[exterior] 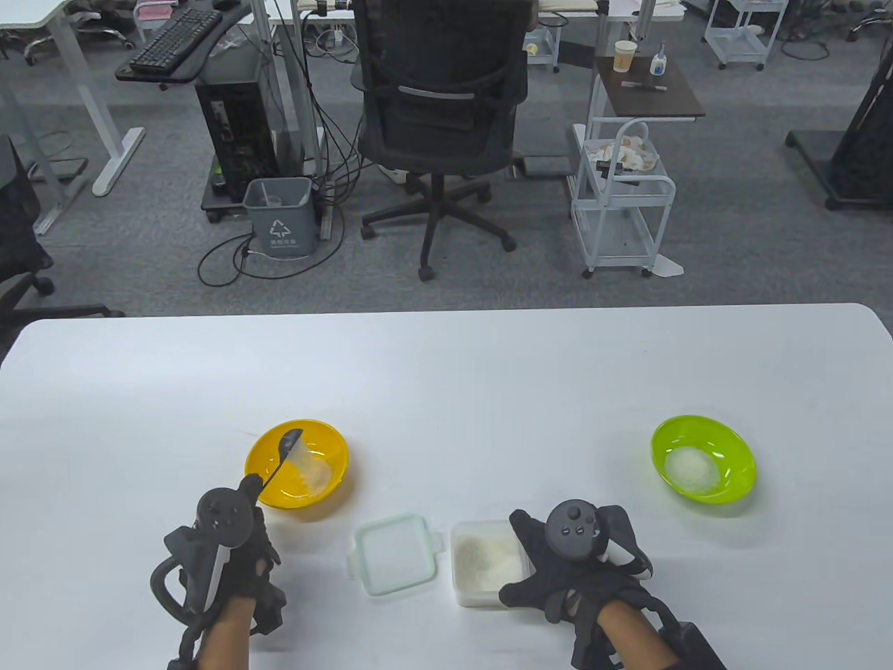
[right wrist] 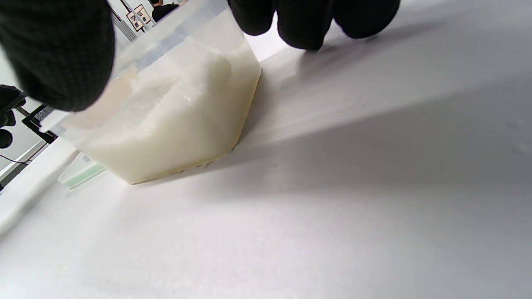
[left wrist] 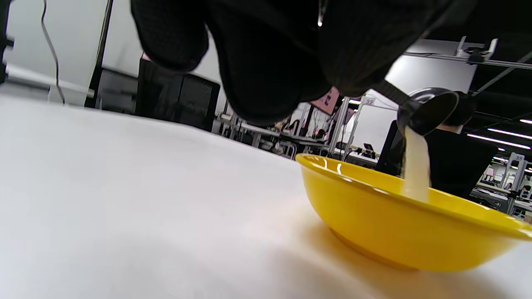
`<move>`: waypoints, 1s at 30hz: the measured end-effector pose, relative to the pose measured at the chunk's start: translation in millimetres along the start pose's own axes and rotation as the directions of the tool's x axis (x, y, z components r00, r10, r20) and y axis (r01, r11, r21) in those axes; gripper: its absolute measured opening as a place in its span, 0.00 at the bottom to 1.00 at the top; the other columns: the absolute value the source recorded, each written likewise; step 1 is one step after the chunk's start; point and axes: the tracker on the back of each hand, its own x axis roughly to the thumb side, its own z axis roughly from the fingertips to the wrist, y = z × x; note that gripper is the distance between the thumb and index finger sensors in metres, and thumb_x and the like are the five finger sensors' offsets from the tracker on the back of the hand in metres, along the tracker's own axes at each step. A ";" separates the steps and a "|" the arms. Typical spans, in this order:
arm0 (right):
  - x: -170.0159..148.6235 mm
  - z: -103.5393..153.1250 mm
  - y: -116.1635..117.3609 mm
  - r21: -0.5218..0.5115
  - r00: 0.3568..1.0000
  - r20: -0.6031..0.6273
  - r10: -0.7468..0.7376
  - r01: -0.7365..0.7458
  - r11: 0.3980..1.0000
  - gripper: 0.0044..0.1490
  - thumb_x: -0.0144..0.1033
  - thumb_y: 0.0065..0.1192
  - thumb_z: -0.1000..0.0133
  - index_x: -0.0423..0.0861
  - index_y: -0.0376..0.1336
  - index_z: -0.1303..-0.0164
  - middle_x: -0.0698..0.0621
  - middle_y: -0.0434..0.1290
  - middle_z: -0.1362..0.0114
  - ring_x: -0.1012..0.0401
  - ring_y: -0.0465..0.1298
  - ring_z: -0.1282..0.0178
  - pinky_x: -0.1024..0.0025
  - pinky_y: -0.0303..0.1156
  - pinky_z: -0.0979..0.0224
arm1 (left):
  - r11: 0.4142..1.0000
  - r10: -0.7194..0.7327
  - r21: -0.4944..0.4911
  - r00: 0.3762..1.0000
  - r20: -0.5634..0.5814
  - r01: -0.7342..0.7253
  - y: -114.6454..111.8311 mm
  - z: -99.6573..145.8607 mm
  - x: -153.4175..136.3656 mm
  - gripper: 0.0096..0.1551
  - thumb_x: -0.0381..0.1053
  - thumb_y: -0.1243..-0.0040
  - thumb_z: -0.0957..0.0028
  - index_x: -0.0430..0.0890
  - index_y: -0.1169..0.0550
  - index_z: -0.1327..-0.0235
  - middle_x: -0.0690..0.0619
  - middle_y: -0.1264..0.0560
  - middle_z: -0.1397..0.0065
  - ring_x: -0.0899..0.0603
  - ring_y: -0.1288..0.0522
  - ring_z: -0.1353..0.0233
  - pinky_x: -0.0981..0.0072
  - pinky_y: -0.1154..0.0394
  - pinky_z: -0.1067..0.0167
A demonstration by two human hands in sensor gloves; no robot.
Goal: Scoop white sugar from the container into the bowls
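Note:
My left hand (exterior: 230,551) grips a black spoon (exterior: 287,447) tilted over the yellow bowl (exterior: 329,481). In the left wrist view the spoon (left wrist: 428,112) pours a stream of white sugar (left wrist: 415,166) into the yellow bowl (left wrist: 399,224). My right hand (exterior: 579,558) holds the right side of the clear square container (exterior: 485,562) half full of sugar; its thumb and fingers flank the container (right wrist: 174,120) in the right wrist view. A green bowl (exterior: 725,488) at the right holds a mound of sugar (exterior: 691,469).
The container's clear lid (exterior: 394,553) lies flat on the white table (exterior: 446,377) between the yellow bowl and the container. It shows as a green-edged sliver in the right wrist view (right wrist: 81,174). An office chair (exterior: 439,125) and cart (exterior: 621,202) stand beyond the table's far edge.

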 end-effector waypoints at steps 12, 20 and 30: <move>-0.1 0.0 0.2 -0.001 1.000 -0.001 -0.001 0.001 1.000 0.66 0.63 0.68 0.51 0.55 0.30 0.20 0.42 0.41 0.13 0.42 0.53 0.13 0.42 0.53 0.18 | 0.997 -0.071 0.009 0.997 0.037 0.071 -2.6 3.1 7.4 0.29 0.52 0.33 0.55 0.71 0.20 0.38 0.63 0.22 0.33 0.54 0.15 0.46 0.48 0.26 0.32; -0.1 0.0 0.2 -0.001 1.000 -0.001 -0.001 0.001 1.000 0.66 0.63 0.68 0.51 0.55 0.30 0.20 0.42 0.41 0.13 0.42 0.53 0.14 0.42 0.53 0.18 | 0.999 -0.050 -0.001 0.988 0.148 0.050 1.2 14.8 29.2 0.28 0.54 0.34 0.55 0.71 0.20 0.38 0.64 0.20 0.35 0.55 0.14 0.48 0.50 0.25 0.34; -0.1 0.1 0.3 0.000 1.000 -0.002 0.002 -0.002 1.000 0.66 0.64 0.68 0.51 0.55 0.30 0.20 0.42 0.41 0.13 0.42 0.53 0.13 0.42 0.53 0.18 | 0.998 -0.057 0.017 0.877 0.476 0.056 6.6 70.8 96.0 0.27 0.56 0.35 0.54 0.71 0.20 0.38 0.65 0.19 0.37 0.56 0.13 0.50 0.51 0.24 0.35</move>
